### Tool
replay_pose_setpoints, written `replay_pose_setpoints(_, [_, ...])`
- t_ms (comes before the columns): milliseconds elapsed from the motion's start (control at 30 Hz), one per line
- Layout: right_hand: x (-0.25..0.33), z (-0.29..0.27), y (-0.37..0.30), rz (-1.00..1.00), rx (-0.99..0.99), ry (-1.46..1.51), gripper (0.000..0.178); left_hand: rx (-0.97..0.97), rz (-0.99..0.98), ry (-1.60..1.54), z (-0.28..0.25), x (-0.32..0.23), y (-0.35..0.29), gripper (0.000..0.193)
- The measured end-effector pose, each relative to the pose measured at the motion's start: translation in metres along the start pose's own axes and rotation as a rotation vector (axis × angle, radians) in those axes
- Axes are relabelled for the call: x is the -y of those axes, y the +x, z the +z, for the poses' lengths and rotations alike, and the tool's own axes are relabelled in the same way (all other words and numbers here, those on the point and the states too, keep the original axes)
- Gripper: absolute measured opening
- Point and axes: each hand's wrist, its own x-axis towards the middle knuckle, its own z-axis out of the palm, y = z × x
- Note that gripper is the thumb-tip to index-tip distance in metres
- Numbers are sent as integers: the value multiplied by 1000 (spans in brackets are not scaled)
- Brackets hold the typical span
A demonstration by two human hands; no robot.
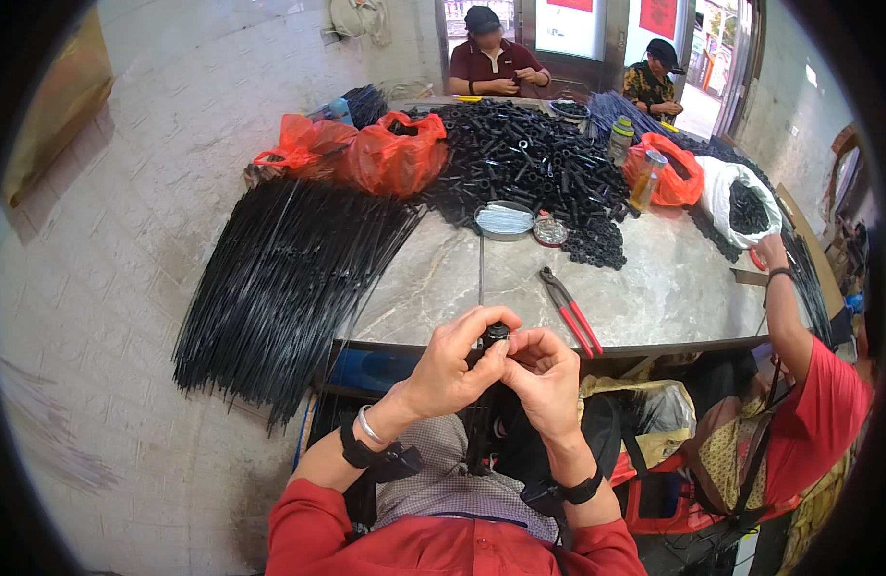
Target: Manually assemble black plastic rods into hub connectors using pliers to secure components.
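Over the near edge of the table, my left hand [462,355] is closed around a short black cylindrical part [497,332], its round end facing up. The thumb and fingers of my right hand [544,370] are pinched together against the side of that part; whatever lies between those fingertips is too small to make out. A thin dark rod [481,272] runs from behind my left hand toward an oval tin [504,221] of pale thin strips. Right of my hands lie pliers [570,312] with red handles.
A bundle of black rods [289,288] overhangs the table's left edge. Black tubular parts [529,154] are heaped mid-table, near red bags [397,158] and bottles [646,182]. At right, a co-worker's hand [773,252] is by a white bag [726,182]; two people sit across.
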Motion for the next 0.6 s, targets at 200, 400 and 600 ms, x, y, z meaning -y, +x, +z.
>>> replay_pose_setpoints(200, [-8,-7,2,118,103,57,21,3,-107,-21,1,-6,-3,31])
replay_pose_setpoints(400, [-10,-14,1,236,218,209,12,83,-300,-621,-9,7,-3,45])
replay_pose_setpoints(600, [-15,-11,-8,140,134,177,7,56,-348,-767,1,22,-7,62])
